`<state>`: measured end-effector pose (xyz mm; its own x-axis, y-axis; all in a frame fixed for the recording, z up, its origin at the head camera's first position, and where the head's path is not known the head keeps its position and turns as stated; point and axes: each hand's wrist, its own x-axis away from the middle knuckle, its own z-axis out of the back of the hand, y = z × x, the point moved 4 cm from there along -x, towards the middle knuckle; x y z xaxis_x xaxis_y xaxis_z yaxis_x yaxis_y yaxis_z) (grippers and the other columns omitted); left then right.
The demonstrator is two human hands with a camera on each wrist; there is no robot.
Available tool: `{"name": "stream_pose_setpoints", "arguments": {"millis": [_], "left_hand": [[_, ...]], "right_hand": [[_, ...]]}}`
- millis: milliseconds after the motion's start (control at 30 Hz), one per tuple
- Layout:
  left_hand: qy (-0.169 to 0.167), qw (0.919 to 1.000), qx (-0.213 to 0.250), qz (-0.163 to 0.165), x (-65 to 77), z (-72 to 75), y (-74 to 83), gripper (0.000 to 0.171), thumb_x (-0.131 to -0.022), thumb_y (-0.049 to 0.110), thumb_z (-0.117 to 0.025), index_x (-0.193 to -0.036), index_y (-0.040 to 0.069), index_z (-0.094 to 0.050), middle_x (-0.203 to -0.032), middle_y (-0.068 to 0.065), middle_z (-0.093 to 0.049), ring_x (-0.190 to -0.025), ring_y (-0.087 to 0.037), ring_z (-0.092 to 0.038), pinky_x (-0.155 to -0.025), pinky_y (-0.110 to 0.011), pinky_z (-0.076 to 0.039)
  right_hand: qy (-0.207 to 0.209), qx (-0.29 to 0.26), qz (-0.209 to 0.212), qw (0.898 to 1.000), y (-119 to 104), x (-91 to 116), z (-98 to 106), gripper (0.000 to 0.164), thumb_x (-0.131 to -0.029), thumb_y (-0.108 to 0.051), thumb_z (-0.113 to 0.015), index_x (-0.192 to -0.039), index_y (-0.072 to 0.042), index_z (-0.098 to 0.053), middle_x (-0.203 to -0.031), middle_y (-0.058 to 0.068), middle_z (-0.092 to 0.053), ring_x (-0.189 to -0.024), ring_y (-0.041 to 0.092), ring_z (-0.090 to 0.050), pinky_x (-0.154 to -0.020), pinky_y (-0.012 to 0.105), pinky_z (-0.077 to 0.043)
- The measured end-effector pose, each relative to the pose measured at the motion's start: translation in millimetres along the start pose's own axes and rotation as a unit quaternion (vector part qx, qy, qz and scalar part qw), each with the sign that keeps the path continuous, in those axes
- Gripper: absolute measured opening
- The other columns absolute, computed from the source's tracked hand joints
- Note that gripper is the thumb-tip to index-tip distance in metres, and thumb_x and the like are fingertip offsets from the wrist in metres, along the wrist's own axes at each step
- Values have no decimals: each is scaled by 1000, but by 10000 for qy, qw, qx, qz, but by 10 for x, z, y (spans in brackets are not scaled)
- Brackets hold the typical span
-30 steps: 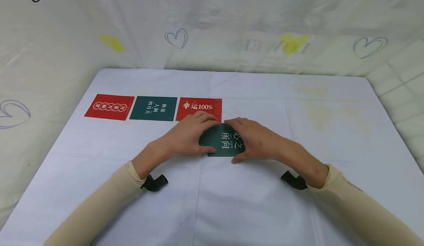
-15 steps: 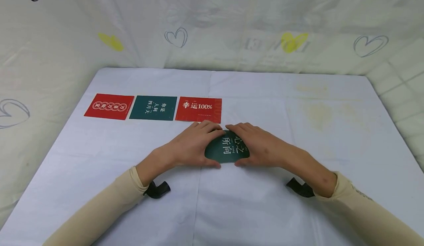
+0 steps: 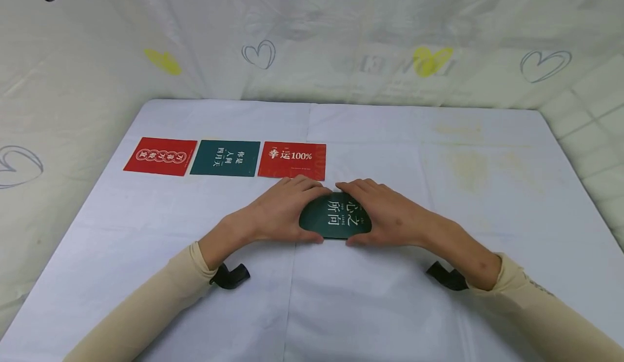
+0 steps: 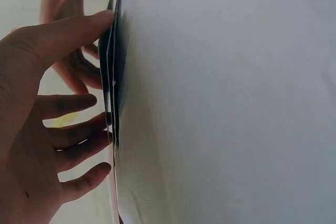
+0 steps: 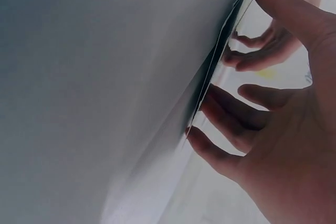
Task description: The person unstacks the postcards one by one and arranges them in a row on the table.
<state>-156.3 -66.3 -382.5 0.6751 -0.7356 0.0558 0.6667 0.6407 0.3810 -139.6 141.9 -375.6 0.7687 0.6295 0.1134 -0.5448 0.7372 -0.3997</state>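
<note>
Dark green, rectangular thin card stack [image 3: 335,217], two columns of white characters, layers slightly gapped edge-on. It's mid-table, just nearer than the red rectangular "100%" card [image 3: 292,160]. Left hand [image 3: 286,210] and right hand [image 3: 386,213] each pinch an end, thumbs nearest.

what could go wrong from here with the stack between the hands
The layered edges of the green-topped stack show gaps in the left wrist view, so cards might slip apart. The left hand and right hand hold opposite ends; uneven squeezing could bow them. The left fingers are close to the red 100% card and might nudge it.
</note>
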Motion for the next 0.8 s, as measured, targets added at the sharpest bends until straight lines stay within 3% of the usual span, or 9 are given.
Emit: {"name": "stream_pose_setpoints", "arguments": {"millis": [233, 533, 800], "left_hand": [[108, 9999, 105, 13, 5, 56, -16, 90, -74, 55, -88, -151, 23, -53, -149, 2, -56, -140, -17, -49, -117, -44, -46], [268, 9988, 405, -45, -69, 157, -44, 84, -76, 50, -89, -148, 22, -56, -148, 0, -54, -137, -17, -50, -108, -37, -55], [439, 9978, 466, -176, -165, 225, -85, 79, -79, 47, -87, -147, 21, -57, -154, -3, -49, -142, -20, -46, -115, -41, -50]], "right_hand": [[38, 114, -153, 9998, 69, 73, 41, 109, -73, -54, -91, -159, -13, -38, -149, 1, -54, -137, 22, -50, -113, 49, -48], [355, 94, -142, 9992, 183, 96, 163, 86, -75, -48, -92, -144, -12, -57, -144, 4, -56, -132, 26, -54, -110, 51, -49], [516, 198, -163, 9983, 304, 120, 282, 81, -77, -46, -91, -144, -14, -58, -144, 4, -57, -132, 26, -54, -110, 53, -47]]}}
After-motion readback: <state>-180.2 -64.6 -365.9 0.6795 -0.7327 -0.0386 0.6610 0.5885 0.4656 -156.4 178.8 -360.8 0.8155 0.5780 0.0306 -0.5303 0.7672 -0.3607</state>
